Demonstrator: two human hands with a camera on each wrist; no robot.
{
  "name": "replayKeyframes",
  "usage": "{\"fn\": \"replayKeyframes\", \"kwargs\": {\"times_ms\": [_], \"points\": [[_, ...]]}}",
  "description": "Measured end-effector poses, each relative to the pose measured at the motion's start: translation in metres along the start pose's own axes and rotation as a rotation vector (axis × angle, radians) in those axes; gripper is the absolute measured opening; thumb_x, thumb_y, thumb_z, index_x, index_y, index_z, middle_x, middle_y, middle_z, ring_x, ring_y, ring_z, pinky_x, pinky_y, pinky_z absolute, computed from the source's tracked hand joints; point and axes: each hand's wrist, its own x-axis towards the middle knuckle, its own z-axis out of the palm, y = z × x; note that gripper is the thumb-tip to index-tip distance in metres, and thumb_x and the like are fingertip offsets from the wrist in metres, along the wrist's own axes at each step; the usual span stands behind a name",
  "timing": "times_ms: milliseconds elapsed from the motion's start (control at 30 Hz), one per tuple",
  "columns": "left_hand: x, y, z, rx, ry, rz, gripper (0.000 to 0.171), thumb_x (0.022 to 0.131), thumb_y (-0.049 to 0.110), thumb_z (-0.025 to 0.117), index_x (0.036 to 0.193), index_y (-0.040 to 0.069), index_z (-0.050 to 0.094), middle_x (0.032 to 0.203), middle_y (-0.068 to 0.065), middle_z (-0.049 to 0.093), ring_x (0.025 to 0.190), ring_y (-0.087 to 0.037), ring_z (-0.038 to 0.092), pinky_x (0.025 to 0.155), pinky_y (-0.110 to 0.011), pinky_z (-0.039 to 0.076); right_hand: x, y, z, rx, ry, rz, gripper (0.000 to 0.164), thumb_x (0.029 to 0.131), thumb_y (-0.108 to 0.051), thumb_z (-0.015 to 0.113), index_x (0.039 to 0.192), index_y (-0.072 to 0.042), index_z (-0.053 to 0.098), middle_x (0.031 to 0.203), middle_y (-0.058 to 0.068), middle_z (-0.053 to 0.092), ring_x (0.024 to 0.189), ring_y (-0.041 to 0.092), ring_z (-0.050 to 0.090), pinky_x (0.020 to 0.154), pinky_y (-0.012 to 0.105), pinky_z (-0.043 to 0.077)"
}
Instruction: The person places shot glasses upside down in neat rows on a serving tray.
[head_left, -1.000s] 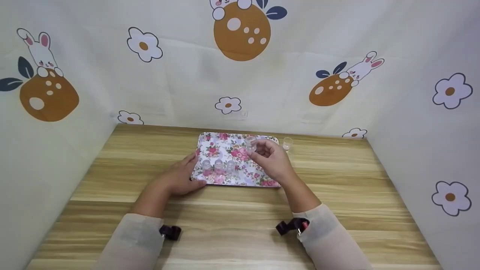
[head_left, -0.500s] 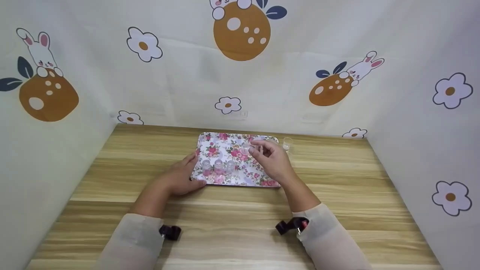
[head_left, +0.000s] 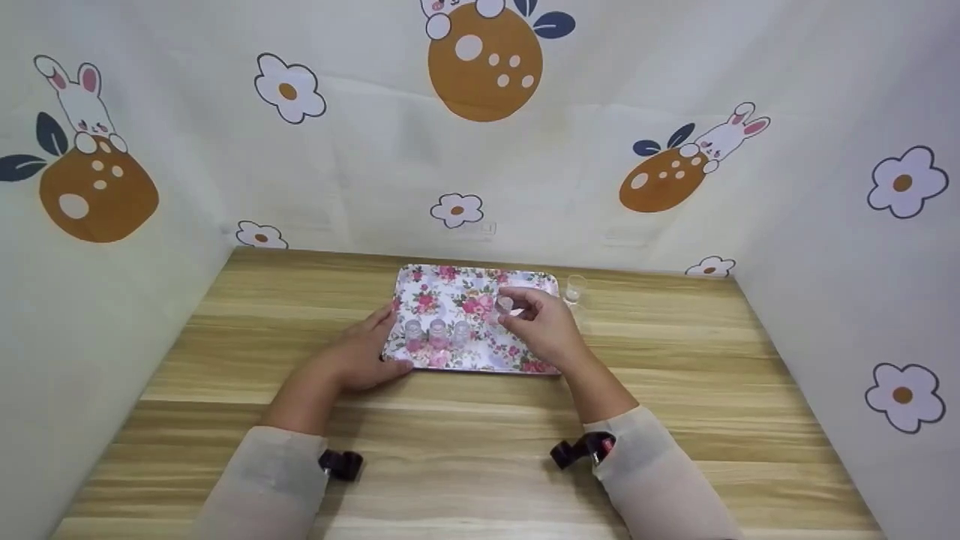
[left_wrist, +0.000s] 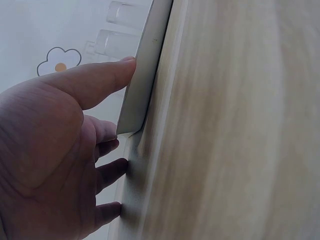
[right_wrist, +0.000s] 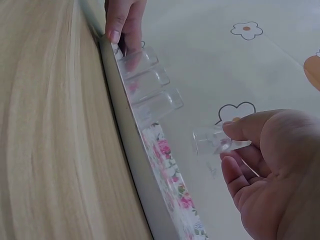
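My right hand (head_left: 547, 326) pinches a small clear cup (right_wrist: 205, 141) between thumb and fingers, over the right half of a floral tray (head_left: 517, 364). In the right wrist view the cup's wide rim points down to the tray, with a gap between. Three similar clear cups (head_left: 437, 334) stand in a row near the tray's front left, narrow ends up. At the tray's left front corner my left hand (head_left: 367, 352) holds the edge, thumb (left_wrist: 112, 77) on the front rim and fingers along the left side. Another clear cup (head_left: 575, 289) stands upright right of the tray.
The tray lies at the back of a wooden table (head_left: 465, 450). Patterned cloth walls (head_left: 360, 165) with flowers and rabbits close off the back and both sides. A black camera mount sits at each wrist.
The right hand has turned its cup from rim up to rim down and shifted it slightly toward the front. The left hand and the three cups in the row stay put.
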Motion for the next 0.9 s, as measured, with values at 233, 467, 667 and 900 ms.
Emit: {"fn": "replayKeyframes", "kwargs": {"times_ms": [233, 467, 667, 900], "points": [[0.002, -0.002, 0.001, -0.004, 0.006, 0.02, 0.102, 0.102, 0.055, 0.065, 0.173, 0.01, 0.007, 0.184, -0.01, 0.002, 0.167, -0.048, 0.011, 0.135, -0.065, 0.018, -0.001, 0.006, 0.005, -0.067, -0.107, -0.003, 0.039, 0.094, -0.009, 0.08, 0.132, -0.013, 0.077, 0.125, 0.008, 0.079, 0.098, 0.015, 0.073, 0.084, 0.021, 0.061], [0.001, -0.001, 0.001, -0.013, 0.005, 0.013, 0.101, 0.102, 0.053, 0.065, 0.173, 0.01, 0.008, 0.184, -0.009, 0.002, 0.167, -0.047, 0.011, 0.135, -0.065, 0.019, -0.001, 0.012, 0.01, -0.101, -0.185, -0.048, 0.036, 0.092, -0.002, 0.078, 0.128, -0.008, 0.078, 0.127, 0.011, 0.079, 0.106, 0.024, 0.076, 0.091, 0.03, 0.064], [0.0, 0.0, 0.0, -0.007, 0.005, 0.012, 0.102, 0.102, 0.053, 0.065, 0.173, 0.01, 0.008, 0.183, -0.01, 0.002, 0.166, -0.048, 0.012, 0.135, -0.065, 0.018, -0.001, 0.012, 0.007, -0.07, -0.174, -0.021, 0.04, 0.091, -0.007, 0.079, 0.131, -0.01, 0.076, 0.129, 0.009, 0.078, 0.111, 0.025, 0.076, 0.096, 0.034, 0.064], [0.0, -0.001, 0.0, -0.006, 0.004, 0.016, 0.102, 0.102, 0.054, 0.065, 0.173, 0.01, 0.007, 0.184, -0.01, 0.001, 0.166, -0.048, 0.012, 0.134, -0.066, 0.018, -0.002, 0.007, -0.015, 0.042, -0.114, -0.006, 0.049, 0.094, -0.02, 0.082, 0.14, -0.009, 0.07, 0.14, 0.019, 0.071, 0.121, 0.035, 0.07, 0.101, 0.035, 0.061]]}}
